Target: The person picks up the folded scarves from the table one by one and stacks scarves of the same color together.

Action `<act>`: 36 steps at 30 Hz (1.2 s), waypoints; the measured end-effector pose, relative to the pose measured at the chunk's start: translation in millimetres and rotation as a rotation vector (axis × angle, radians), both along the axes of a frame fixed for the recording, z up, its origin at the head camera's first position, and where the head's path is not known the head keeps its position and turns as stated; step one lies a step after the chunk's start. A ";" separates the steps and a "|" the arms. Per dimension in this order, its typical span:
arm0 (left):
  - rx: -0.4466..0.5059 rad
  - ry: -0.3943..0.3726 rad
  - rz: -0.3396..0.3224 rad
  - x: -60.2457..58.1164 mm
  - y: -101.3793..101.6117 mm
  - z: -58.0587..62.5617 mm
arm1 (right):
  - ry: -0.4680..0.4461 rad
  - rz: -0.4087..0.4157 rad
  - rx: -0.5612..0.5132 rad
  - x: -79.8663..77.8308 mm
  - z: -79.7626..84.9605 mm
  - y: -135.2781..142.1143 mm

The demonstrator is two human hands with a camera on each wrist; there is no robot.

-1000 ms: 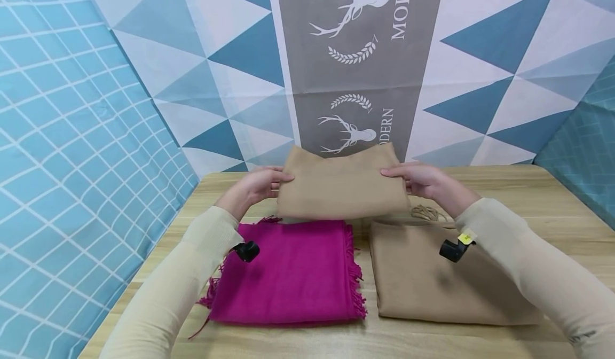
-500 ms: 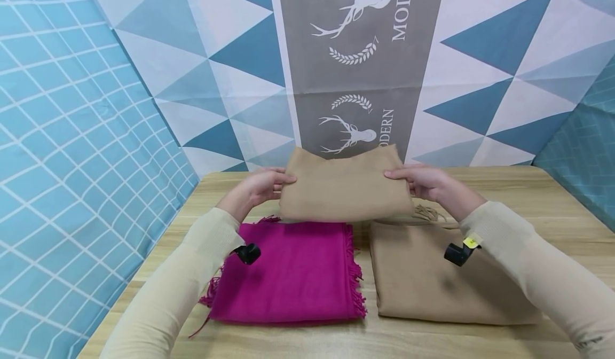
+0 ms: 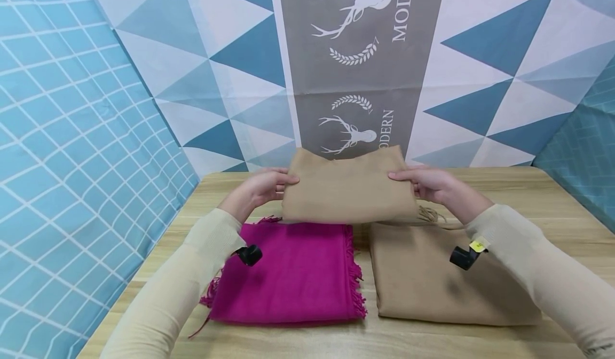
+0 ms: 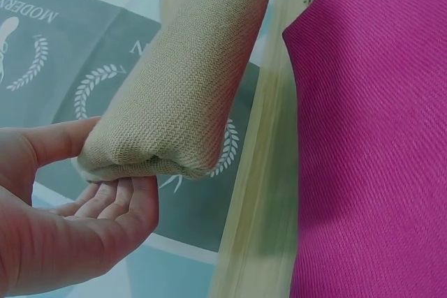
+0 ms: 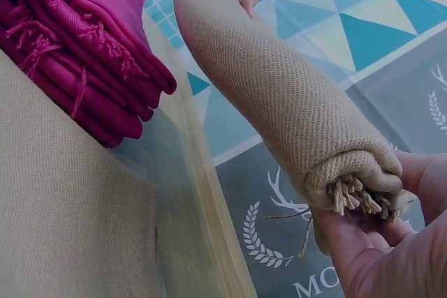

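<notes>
A folded tan scarf (image 3: 351, 190) is held up over the back of the table between both hands. My left hand (image 3: 264, 185) grips its left end, thumb on the near face and fingers beneath. At the right end my right hand (image 3: 430, 184) grips it the same way, with knotted fringe (image 5: 356, 197) poking out of the folds in the right wrist view. Below lie two folded scarves side by side: a magenta scarf (image 3: 288, 273) with fringed edges on the left, and another tan scarf (image 3: 413, 279) on the right, partly hidden under the right forearm.
The wooden table (image 3: 519, 198) backs onto a patterned wall cloth (image 3: 240, 70) with triangles and deer heads. A blue gridded cloth (image 3: 72, 161) hangs along the left side. Tan fringe (image 3: 427, 213) shows behind the tan scarf on the table.
The held tan scarf has shifted slightly to the right and a little down, both hands moving with it. The two scarves on the table have stayed in place.
</notes>
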State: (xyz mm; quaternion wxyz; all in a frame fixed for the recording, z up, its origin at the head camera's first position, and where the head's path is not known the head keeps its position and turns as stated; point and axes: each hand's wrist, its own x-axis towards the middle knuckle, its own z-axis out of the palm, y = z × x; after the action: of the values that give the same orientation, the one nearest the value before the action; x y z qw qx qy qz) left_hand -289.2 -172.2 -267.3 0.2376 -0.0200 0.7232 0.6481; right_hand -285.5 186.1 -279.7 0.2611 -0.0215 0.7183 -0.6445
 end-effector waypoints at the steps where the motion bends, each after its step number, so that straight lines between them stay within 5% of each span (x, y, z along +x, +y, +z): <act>1: 0.002 -0.002 0.000 -0.1 0.5 -0.4 | -0.002 0.001 -0.002 0.1 -0.4 0.9; 36: 0.016 -0.006 -0.031 5.3 22.1 -0.1 | 0.008 0.017 0.019 11.4 -3.7 27.1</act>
State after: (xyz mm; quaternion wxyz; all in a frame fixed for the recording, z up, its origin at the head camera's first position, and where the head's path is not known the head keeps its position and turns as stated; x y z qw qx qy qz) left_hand -283.9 -150.1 -267.4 0.2500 -0.0087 0.7175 0.6501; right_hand -274.1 213.1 -283.4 0.2638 -0.0278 0.7253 -0.6352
